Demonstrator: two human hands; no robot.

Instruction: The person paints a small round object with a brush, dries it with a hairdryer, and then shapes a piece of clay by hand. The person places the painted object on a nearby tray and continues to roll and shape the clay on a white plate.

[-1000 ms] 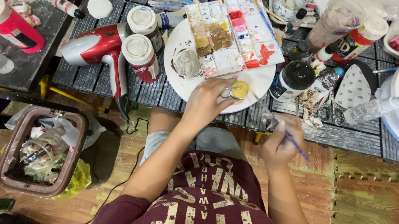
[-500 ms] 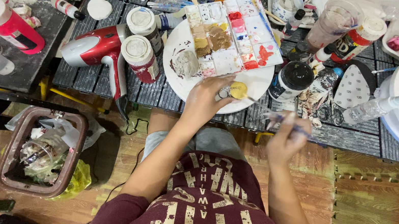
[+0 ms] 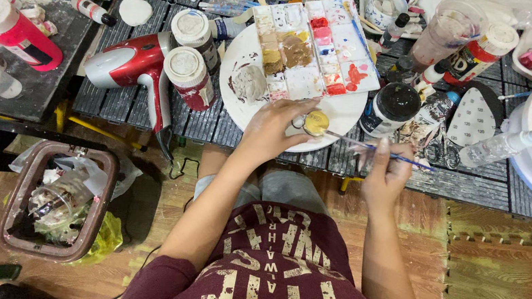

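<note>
The left hand (image 3: 273, 130) pinches a small yellow-painted object (image 3: 316, 122) over the white plate (image 3: 346, 115) while the right hand (image 3: 383, 172) grips a blue-handled paintbrush (image 3: 382, 150) touching it.

Left hand (image 3: 275, 130) extended forward, fingers pinched closed; right hand (image 3: 383, 168) raised beside it, fingers curled shut, both forearms bare.

**Crowded tabletop, open table edge**

Ahead of the left hand (image 3: 273, 130), the white round plate (image 3: 346, 112) and smeared rectangular paint palette (image 3: 317, 50) block passage. A red hair dryer (image 3: 133, 63) and white-capped paint jars (image 3: 188, 76) crowd its left; a black-lidded jar (image 3: 391, 108) stands ahead of the right hand (image 3: 382, 175). The slatted table edge (image 3: 466, 186) beside that hand lies bare.
</note>
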